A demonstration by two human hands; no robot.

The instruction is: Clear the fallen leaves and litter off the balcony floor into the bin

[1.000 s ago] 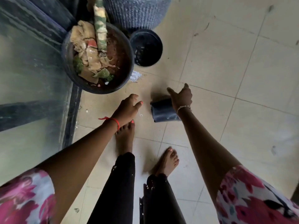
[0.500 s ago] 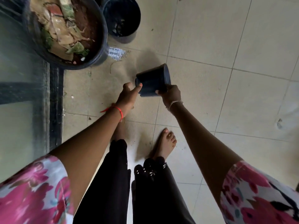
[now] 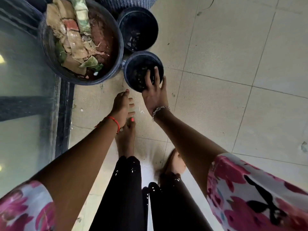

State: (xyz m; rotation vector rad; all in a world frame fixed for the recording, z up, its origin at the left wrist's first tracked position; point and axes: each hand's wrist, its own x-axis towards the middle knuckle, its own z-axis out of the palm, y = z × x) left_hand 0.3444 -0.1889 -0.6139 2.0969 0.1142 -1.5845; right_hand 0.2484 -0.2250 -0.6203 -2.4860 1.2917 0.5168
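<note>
My right hand grips a small black pot by its near rim, fingers inside and thumb outside. The pot is upright at floor level, with dark bits at its bottom. It sits right beside a large black tub filled with dry leaves, paper and soil. My left hand hangs low over the tiles just left of the small pot, fingers loosely bent and holding nothing. Small pale specks of litter lie on the tiles near the glass.
A second small black pot stands behind the first, with a woven basket beyond it. A glass balustrade with a dark frame runs along the left. My bare feet stand below my hands. A grey scrap lies far right.
The small pot was tilted on its side between both hands. Now it is upright beside the tub, with my right hand gripping its rim. My left hand has come off it and dropped lower.
</note>
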